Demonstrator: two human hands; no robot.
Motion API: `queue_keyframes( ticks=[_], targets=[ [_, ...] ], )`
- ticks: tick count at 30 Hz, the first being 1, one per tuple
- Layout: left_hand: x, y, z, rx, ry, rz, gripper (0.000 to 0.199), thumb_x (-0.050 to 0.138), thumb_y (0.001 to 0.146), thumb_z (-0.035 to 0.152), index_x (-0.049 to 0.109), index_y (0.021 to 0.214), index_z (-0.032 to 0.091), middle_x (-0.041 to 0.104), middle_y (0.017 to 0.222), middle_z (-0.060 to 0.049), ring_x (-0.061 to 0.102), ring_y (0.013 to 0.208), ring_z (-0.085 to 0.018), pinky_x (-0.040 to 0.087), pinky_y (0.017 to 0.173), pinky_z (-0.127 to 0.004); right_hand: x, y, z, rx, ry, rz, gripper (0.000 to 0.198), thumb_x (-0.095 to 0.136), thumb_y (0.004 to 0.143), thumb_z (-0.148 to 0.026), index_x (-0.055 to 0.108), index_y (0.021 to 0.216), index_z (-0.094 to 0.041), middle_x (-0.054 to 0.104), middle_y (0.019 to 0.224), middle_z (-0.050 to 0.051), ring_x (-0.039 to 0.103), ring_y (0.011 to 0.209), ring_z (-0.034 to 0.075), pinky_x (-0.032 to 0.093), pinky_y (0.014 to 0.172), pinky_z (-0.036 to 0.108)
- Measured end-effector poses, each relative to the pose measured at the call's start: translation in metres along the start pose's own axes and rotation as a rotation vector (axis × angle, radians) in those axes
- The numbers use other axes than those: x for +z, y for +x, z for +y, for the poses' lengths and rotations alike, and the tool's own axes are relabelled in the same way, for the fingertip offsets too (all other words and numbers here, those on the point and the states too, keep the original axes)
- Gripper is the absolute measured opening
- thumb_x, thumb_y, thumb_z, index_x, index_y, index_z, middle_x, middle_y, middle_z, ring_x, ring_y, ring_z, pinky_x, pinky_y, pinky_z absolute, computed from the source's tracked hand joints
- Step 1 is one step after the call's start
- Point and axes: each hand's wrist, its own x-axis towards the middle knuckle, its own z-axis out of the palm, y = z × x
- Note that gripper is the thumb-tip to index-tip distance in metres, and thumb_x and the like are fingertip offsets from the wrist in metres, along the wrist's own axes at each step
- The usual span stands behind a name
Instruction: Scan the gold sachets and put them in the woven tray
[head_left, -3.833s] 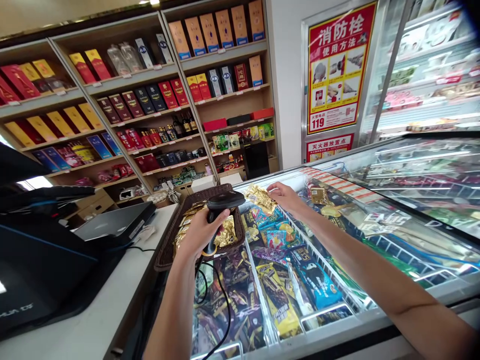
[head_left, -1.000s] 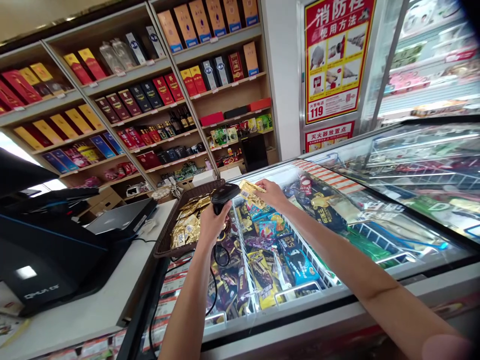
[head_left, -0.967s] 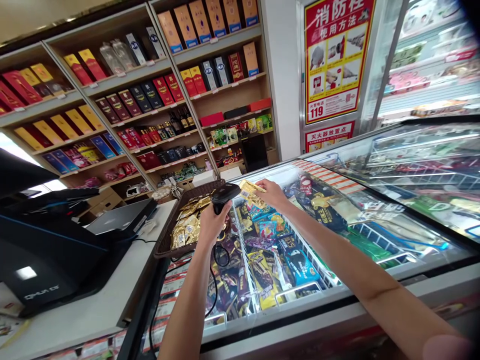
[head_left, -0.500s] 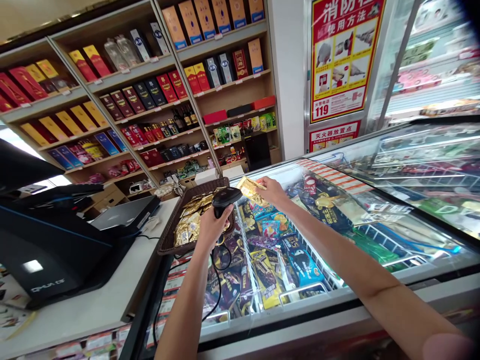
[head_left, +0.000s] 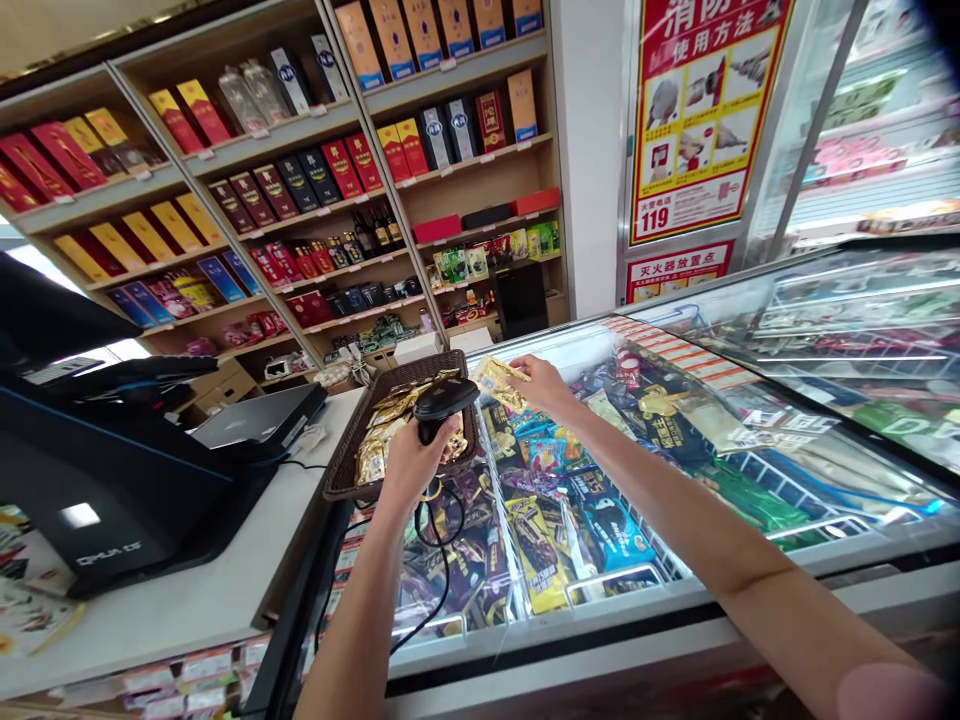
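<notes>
My left hand [head_left: 417, 458] is closed around the grip of a black barcode scanner [head_left: 445, 397], whose head points right. A dark cable hangs from it in loops. Between the fingers of my right hand [head_left: 541, 386] is a gold foil packet [head_left: 498, 384], held just off the scanner's front end. Behind and below the scanner, a brown woven basket [head_left: 349, 455] holds several more gold packets [head_left: 382, 435]. The basket sits at the left end of a glass-topped freezer, partly hidden by my left hand.
Under the freezer's glass [head_left: 570, 620] lie colourful packaged goods in wire baskets. To the left, a black point-of-sale machine [head_left: 127, 480] stands on a white counter [head_left: 187, 600]. Shelves of boxes and bottles [head_left: 300, 190] line the back wall, beside a red and yellow poster [head_left: 705, 120].
My left hand and the scanner have shifted slightly left, widening the gap to the gold packet. My right hand still holds the packet. The whole view has moved a little.
</notes>
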Motion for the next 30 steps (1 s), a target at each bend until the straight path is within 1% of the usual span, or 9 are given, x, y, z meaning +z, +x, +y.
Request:
queue_keyframes(
  ticks=[6,9,14,16,19,22,25,28,30],
  targets=[
    [-0.009,-0.002,-0.007,-0.06,-0.101,0.051,0.049,0.064,0.074,0.066,0.061,0.073,0.018,0.065,0.058,-0.003,0.06,0.052,-0.017,0.04,0.05,-0.025,0.015,-0.004,-0.01,-0.007,-0.006,-0.061,0.024,0.057,0.087,-0.027,0.064,0.109,-0.019,0.07,0.106,0.009,0.066,0.092,0.021,0.049,0.076,0.029],
    [-0.013,-0.004,-0.011,-0.077,-0.092,0.097,0.049,0.064,0.073,0.066,0.061,0.072,0.017,0.064,0.057,-0.004,0.06,0.052,-0.018,0.039,0.05,-0.025,0.038,-0.005,-0.019,-0.032,-0.036,-0.13,0.027,0.056,0.086,-0.022,0.063,0.112,-0.018,0.069,0.109,0.01,0.064,0.097,0.024,0.049,0.08,0.032],
    [-0.019,-0.008,-0.012,-0.095,-0.123,0.111,0.05,0.063,0.074,0.067,0.061,0.076,0.017,0.062,0.056,-0.002,0.059,0.054,-0.017,0.039,0.051,-0.024,0.084,-0.005,-0.03,-0.073,-0.069,-0.26,0.037,0.053,0.083,-0.011,0.059,0.119,-0.017,0.067,0.116,0.012,0.061,0.108,0.027,0.047,0.086,0.034],
    [-0.02,-0.01,-0.01,-0.119,-0.136,0.109,0.049,0.064,0.073,0.067,0.059,0.073,0.018,0.061,0.056,-0.002,0.058,0.053,-0.017,0.039,0.051,-0.025,0.096,-0.006,-0.032,-0.088,-0.056,-0.288,0.041,0.052,0.082,-0.011,0.056,0.122,-0.018,0.067,0.116,0.011,0.061,0.108,0.027,0.047,0.085,0.034],
    [-0.021,-0.012,-0.007,-0.137,-0.15,0.108,0.049,0.064,0.072,0.067,0.058,0.071,0.018,0.061,0.056,-0.002,0.058,0.053,-0.017,0.039,0.051,-0.025,0.105,-0.009,-0.032,-0.108,-0.067,-0.304,0.043,0.052,0.084,-0.012,0.052,0.127,-0.017,0.065,0.118,0.013,0.059,0.111,0.028,0.046,0.088,0.036],
    [-0.021,-0.011,-0.01,-0.127,-0.146,0.12,0.049,0.065,0.072,0.067,0.059,0.075,0.018,0.062,0.057,-0.002,0.059,0.054,-0.017,0.039,0.05,-0.024,0.104,-0.011,-0.028,-0.175,-0.129,-0.273,0.044,0.055,0.084,-0.014,0.051,0.127,-0.015,0.058,0.128,0.015,0.05,0.122,0.028,0.04,0.1,0.039],
    [-0.016,-0.008,-0.012,-0.125,-0.166,0.126,0.051,0.065,0.071,0.068,0.059,0.077,0.018,0.062,0.059,-0.002,0.058,0.054,-0.016,0.039,0.049,-0.024,0.091,-0.018,-0.023,-0.208,-0.147,-0.219,0.042,0.056,0.086,-0.018,0.051,0.127,-0.015,0.051,0.134,0.016,0.043,0.129,0.029,0.035,0.105,0.042],
    [-0.005,-0.005,-0.007,-0.141,-0.338,0.086,0.055,0.064,0.07,0.071,0.057,0.081,0.018,0.06,0.062,-0.001,0.057,0.054,-0.014,0.041,0.049,-0.023,0.065,-0.038,-0.016,-0.212,-0.003,-0.271,0.043,0.058,0.09,-0.031,0.05,0.13,-0.016,0.049,0.135,0.017,0.056,0.114,0.026,0.041,0.1,0.041],
    [0.008,-0.006,0.001,-0.176,-0.469,0.05,0.058,0.062,0.07,0.074,0.057,0.084,0.018,0.061,0.066,-0.001,0.058,0.057,-0.013,0.043,0.05,-0.022,0.044,-0.057,-0.011,-0.187,0.195,-0.386,0.056,0.064,0.086,-0.044,0.047,0.133,-0.019,0.048,0.137,0.016,0.063,0.101,0.022,0.048,0.092,0.039]
  ],
)
